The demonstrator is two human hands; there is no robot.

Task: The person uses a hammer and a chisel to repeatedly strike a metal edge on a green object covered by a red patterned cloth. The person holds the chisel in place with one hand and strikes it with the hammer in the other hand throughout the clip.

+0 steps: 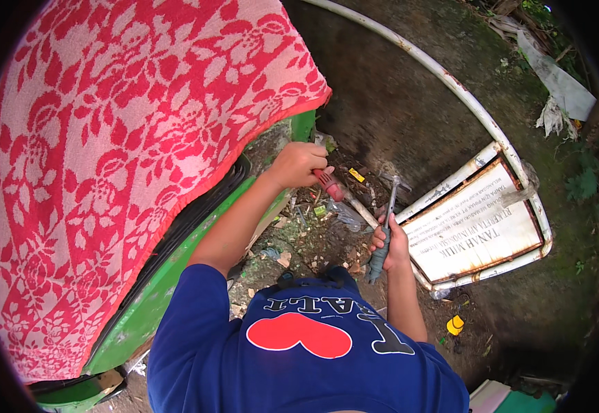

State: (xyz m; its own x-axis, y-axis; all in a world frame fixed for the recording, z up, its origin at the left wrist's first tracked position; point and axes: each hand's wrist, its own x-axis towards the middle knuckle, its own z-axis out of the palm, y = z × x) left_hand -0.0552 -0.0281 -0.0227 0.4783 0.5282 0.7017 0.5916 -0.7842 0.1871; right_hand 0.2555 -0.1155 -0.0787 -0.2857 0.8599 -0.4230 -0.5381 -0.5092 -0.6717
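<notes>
Far left: red-and-pink floral cloth (pixel 107 138) draped over green panel (pixel 175 272); black folded edge (pixel 169 241) between. Boxes in the left side.
Lower left: green tray-like piece (pixel 72 397), partly under cloth.
Left grip: hand (pixel 299 165) beside cloth corner, fingers curled narrow on upper end of red slotted handle (pixel 328 183); forearm crosses green panel edge.
Handle position: mid-scene, over littered ground, slanting down-right; pale rod (pixel 361 210) runs from it toward right hand. Can't tell if rod joins sign frame.
Litter below: yellow scrap (pixel 356 175), clear plastic (pixel 348 219), wood chips.
Bottom centre: wearer's blue T-shirt (pixel 299 385), red heart print.
Right grip: hand (pixel 398 244) closed around grey-green wrapped tool (pixel 376 265), metal shaft pointing up; tool end type unclear.
Right: white rusty-edged sign (pixel 482 227), lettering upside down, in bent white pipe frame (pixel 444 74); frame hems in right hand.
Lower right: yellow piece (pixel 455 325) on soil.
Far right: torn whitish sheet (pixel 564 79), greenery.
</notes>
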